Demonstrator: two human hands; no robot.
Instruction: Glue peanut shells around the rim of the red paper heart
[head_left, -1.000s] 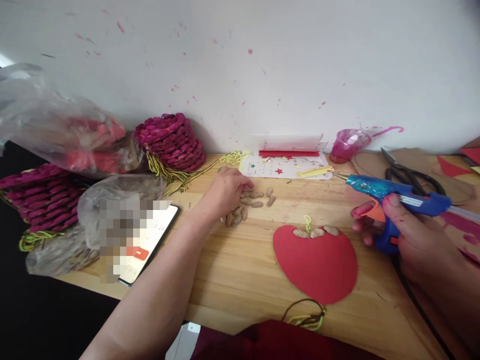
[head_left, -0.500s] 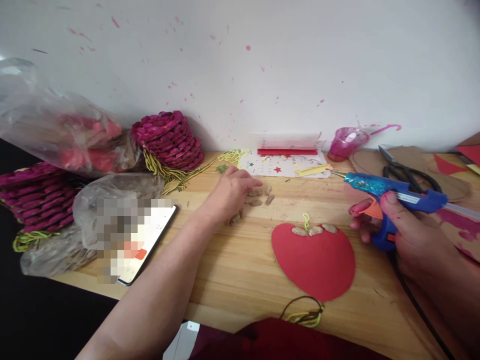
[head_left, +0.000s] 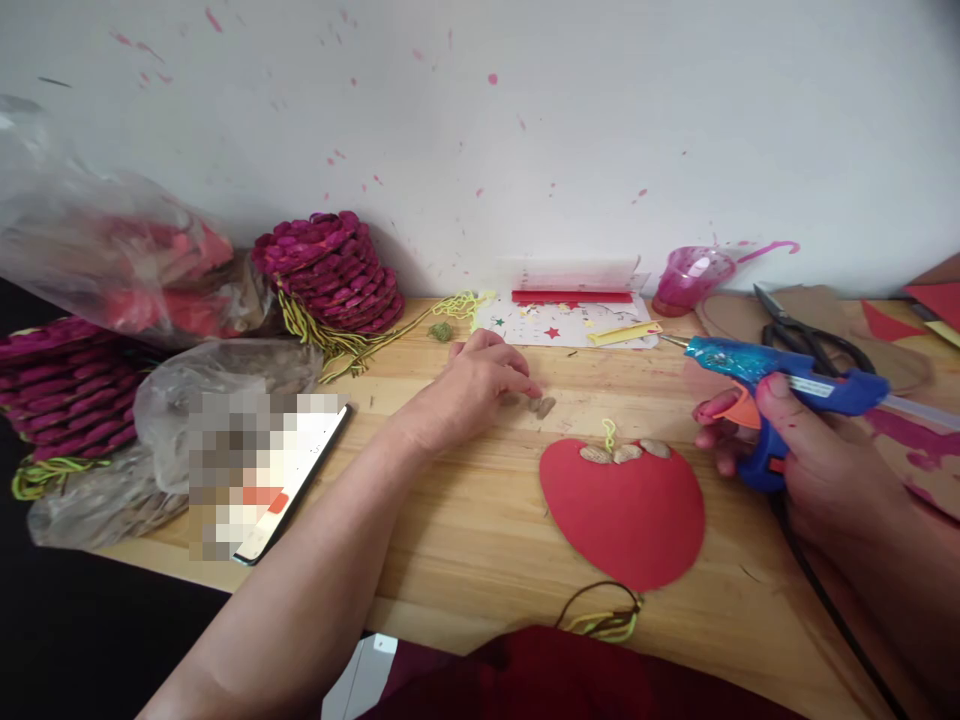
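Note:
Over a small pile of peanuts [head_left: 546,407] on the wooden table, my left hand [head_left: 480,385] is lowered with its fingers loosely apart and the fingertips touching or just above the nuts. Its palm hides part of the pile. My right hand [head_left: 802,440] grips a blue hot glue gun [head_left: 795,375] by the handle, fingers by the orange trigger, nozzle pointing left. Between the hands lies a red heart-like paper cutout [head_left: 622,520]. Several peanuts [head_left: 628,454] sit along its top edge, by a yellow-green yarn loop [head_left: 609,433].
On the left are a phone [head_left: 300,480], plastic bags [head_left: 225,375] and purple woven baskets [head_left: 330,275]. Star-dotted paper [head_left: 570,325], a pink-stained cup [head_left: 694,280] and black scissors [head_left: 817,340] lie toward the wall. A cord [head_left: 825,590] trails from the glue gun.
My left hand has shifted slightly right and down over the peanuts, covering more of them. The glue gun stays in my right hand. The whole view has shifted a little.

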